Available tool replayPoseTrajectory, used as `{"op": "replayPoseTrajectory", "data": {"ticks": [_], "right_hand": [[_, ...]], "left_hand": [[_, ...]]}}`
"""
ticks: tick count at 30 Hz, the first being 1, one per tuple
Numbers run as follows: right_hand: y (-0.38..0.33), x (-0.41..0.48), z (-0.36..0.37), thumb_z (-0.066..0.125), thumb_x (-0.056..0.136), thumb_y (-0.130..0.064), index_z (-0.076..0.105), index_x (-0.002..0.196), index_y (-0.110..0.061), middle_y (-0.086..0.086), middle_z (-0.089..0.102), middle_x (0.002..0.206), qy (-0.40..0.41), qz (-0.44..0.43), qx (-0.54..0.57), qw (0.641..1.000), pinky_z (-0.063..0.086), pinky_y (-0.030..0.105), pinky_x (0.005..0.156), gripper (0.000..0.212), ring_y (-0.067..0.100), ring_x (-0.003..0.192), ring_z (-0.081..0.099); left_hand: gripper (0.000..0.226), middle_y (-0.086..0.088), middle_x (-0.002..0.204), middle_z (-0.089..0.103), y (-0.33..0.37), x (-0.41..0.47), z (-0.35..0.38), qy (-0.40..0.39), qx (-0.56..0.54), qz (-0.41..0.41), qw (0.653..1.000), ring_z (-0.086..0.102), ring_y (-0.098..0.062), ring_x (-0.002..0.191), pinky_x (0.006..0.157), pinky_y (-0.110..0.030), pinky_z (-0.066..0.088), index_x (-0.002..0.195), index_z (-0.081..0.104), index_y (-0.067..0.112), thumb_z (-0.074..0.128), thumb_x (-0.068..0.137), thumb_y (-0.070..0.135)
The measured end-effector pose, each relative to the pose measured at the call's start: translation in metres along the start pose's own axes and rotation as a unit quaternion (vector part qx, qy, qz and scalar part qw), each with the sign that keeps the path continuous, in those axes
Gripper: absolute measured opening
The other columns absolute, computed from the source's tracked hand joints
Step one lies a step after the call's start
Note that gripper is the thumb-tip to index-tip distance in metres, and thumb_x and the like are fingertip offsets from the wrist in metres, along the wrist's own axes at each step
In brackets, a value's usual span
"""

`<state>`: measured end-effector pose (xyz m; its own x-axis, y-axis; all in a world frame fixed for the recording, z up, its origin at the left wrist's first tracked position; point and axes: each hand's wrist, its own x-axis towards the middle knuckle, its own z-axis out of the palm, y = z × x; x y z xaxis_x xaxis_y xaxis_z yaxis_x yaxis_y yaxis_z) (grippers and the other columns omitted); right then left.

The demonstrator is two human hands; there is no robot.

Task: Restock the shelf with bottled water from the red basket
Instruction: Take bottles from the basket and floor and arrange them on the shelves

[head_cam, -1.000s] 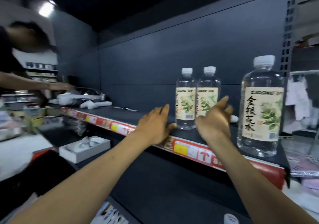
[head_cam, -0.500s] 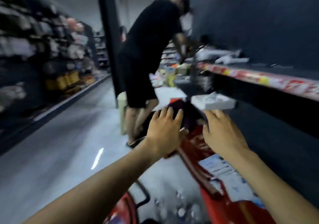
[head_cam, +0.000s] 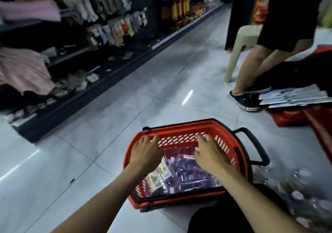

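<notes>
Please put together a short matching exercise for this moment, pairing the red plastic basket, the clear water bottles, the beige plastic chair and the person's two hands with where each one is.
Things:
1. red plastic basket
2. clear water bottles
3. beige plastic chair
4. left hand and right hand

Places:
A. lying inside the basket
B. on the grey floor tiles, right in front of the person
C. spread open above the bottles, holding nothing
D. upper right, beside another person's legs

Pairs: 1-B, 2-A, 3-D, 4-C
</notes>
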<state>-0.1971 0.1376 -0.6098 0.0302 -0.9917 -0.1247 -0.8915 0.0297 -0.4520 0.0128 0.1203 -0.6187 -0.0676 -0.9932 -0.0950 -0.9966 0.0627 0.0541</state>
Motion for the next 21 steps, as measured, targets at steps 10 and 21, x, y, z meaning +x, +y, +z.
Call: {"op": "replayPoseTrajectory", "data": {"ticks": [10, 21], "right_hand": [[-0.006, 0.023, 0.154, 0.053, 0.094, -0.013, 0.015, 0.152, -0.016, 0.014, 0.040, 0.141, -0.202, 0.044, -0.020, 0.978, 0.051, 0.040, 0.084, 0.069, 0.031, 0.115, 0.054], [-0.015, 0.071, 0.218, 0.071, 0.081, -0.040, 0.003, 0.146, -0.035, 0.011, 0.049, 0.138, -0.236, 0.090, 0.086, 0.964, 0.054, 0.043, 0.085, 0.094, 0.031, 0.112, 0.058]], "left_hand": [[0.082, -0.010, 0.137, 0.054, -0.045, 0.002, 0.141, -0.164, -0.161, -0.151, 0.961, 0.067, -0.030, 0.100, 0.075, -0.044, 0.058, 0.150, 0.003, 0.029, 0.053, 0.085, 0.035], [0.034, -0.018, 0.067, 0.066, -0.059, 0.029, 0.180, -0.242, -0.562, -0.454, 0.648, 0.060, -0.027, 0.055, 0.064, -0.039, 0.051, 0.097, 0.060, -0.005, 0.073, 0.068, 0.006]]}}
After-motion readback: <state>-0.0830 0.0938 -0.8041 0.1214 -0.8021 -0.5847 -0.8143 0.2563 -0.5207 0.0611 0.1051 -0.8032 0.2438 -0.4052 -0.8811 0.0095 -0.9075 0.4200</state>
